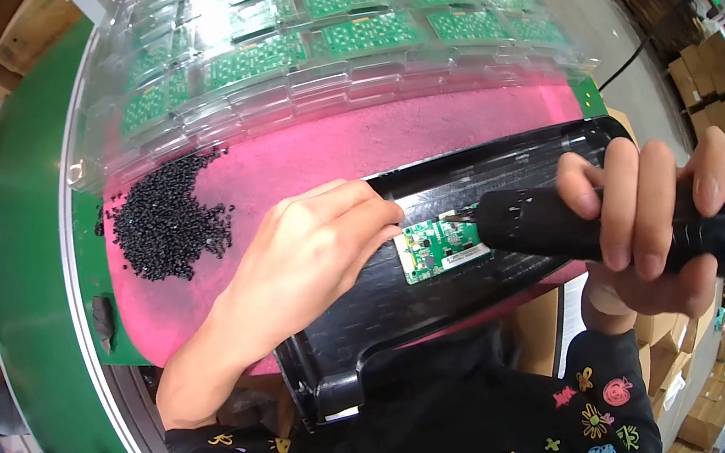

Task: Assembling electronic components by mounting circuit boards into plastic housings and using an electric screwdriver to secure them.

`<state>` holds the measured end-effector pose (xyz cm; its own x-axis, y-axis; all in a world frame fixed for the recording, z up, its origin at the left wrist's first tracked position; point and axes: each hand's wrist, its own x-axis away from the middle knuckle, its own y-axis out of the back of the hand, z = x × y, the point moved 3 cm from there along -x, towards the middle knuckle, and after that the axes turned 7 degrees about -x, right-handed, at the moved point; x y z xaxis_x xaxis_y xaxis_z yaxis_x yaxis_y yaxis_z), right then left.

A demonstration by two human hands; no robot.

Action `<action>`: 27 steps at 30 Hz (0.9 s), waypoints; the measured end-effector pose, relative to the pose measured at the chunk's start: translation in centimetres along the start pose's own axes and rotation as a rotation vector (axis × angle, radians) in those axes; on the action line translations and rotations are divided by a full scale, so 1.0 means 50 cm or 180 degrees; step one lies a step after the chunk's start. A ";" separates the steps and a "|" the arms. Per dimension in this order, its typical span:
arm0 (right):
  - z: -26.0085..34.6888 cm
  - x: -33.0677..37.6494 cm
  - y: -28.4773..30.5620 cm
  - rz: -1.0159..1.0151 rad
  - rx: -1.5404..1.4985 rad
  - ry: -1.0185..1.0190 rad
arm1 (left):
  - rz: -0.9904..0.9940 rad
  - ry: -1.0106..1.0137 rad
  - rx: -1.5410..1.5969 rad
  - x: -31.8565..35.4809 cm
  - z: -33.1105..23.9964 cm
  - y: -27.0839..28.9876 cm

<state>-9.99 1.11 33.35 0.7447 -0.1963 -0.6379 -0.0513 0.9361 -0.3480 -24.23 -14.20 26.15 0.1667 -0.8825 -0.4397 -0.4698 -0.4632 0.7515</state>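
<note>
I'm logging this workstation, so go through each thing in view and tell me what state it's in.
left hand: fingertips pressing the circuit board's edge.
right hand: closed around the power screwdriver.
power screwdriver: held level, tip at the board.
circuit board: lying flat in the black housing.
black housing: lying across the pink mat.
black screws: loose heap.
clear trays: stacked, filled with green boards.
</note>
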 end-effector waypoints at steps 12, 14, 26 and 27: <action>-0.015 0.030 0.076 -0.0839 0.0795 -0.0307 | 0.0802 -0.0308 0.0330 0.007 -0.013 -0.014; -0.017 0.033 0.081 -0.0939 0.0736 -0.0344 | 0.0840 -0.0298 0.0278 0.006 -0.014 -0.016; -0.032 0.011 0.070 -0.0627 0.0940 -0.0784 | 0.1032 -0.0366 0.0088 0.014 -0.014 -0.014; -0.038 0.012 0.070 -0.0626 0.0927 -0.0802 | 0.1035 -0.0345 0.0096 0.016 -0.016 -0.013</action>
<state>-10.98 3.71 30.48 0.8626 -0.3356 -0.3786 0.2708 0.9384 -0.2148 -23.12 -14.67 25.72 -0.0883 -0.9691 -0.2305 -0.5088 -0.1550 0.8468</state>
